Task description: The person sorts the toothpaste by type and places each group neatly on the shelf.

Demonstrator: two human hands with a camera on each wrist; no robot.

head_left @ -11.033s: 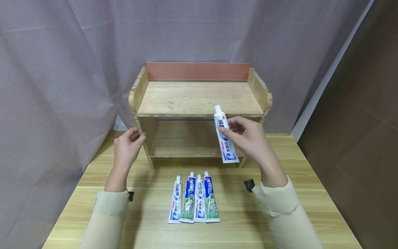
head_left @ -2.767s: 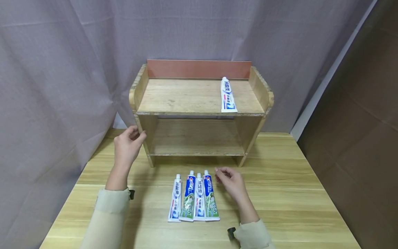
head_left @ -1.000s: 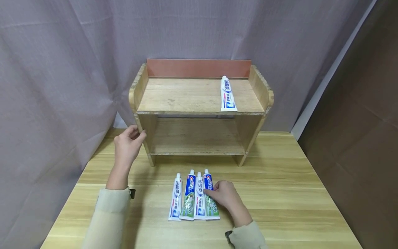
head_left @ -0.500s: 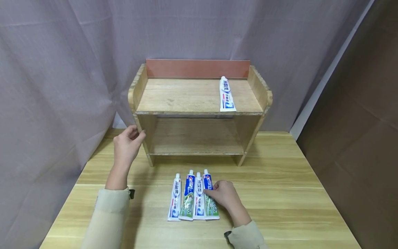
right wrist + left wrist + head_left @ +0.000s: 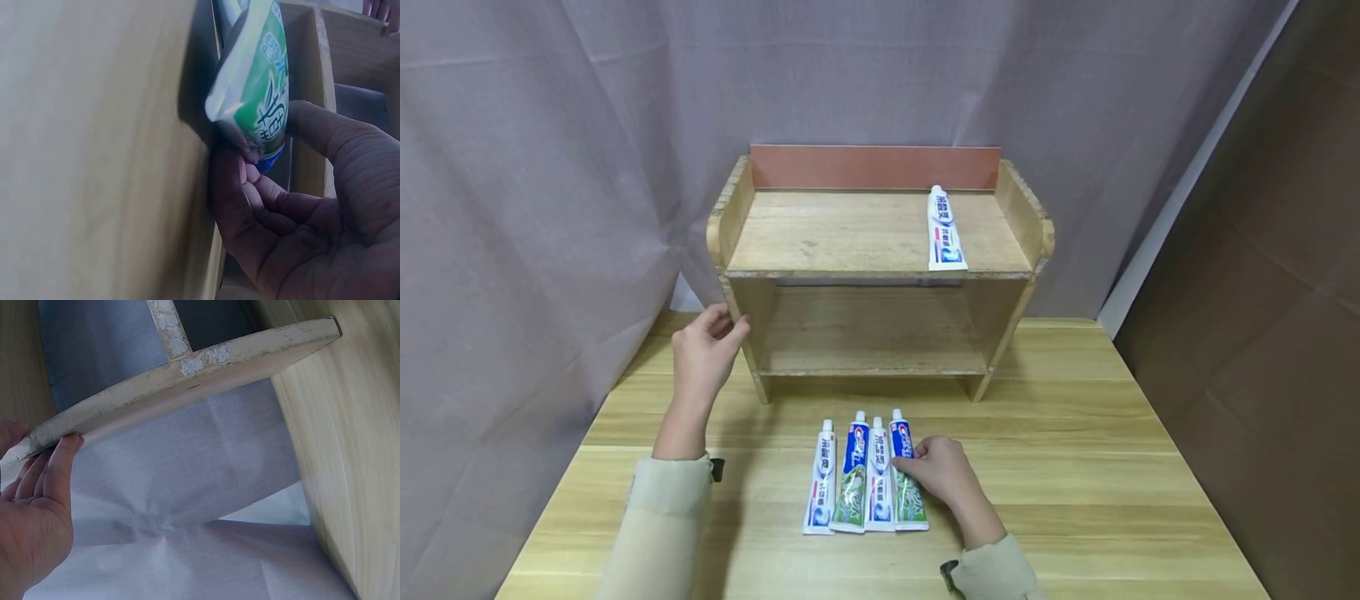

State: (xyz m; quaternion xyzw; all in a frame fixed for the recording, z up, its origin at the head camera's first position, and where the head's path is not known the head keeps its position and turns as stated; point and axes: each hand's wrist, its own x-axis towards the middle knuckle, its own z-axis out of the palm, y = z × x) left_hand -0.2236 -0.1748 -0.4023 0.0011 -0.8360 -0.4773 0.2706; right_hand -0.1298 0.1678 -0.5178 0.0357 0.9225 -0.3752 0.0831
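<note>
My left hand [image 5: 703, 350] grips the front edge of the left side panel of a small wooden shelf [image 5: 880, 371]; in the left wrist view the thumb and fingers [image 5: 61, 469] lie on either side of the board. My right hand [image 5: 943, 475] pinches the rightmost tube of toothpaste, blue and green [image 5: 912, 508], by its right side, seen close up in the right wrist view as a green toothpaste tube [image 5: 269, 81]. Left of it lie a white toothpaste tube [image 5: 880, 492], another blue-green tube [image 5: 852, 492] and another white tube [image 5: 822, 492], caps toward the shelf.
On the upper board, right of the middle, lies a white toothpaste tube [image 5: 943, 229], its cap toward the reddish back strip [image 5: 872, 168]. The shelf stands at the back of a wooden table [image 5: 1075, 500], before a grey curtain [image 5: 865, 75]. A brown panel [image 5: 1262, 333] flanks the right.
The white toothpaste tube, in my right hand 11 seconds ago, now lies on the upper board. That hand has come down and taken hold of the rightmost tube. My left hand stays on the shelf.
</note>
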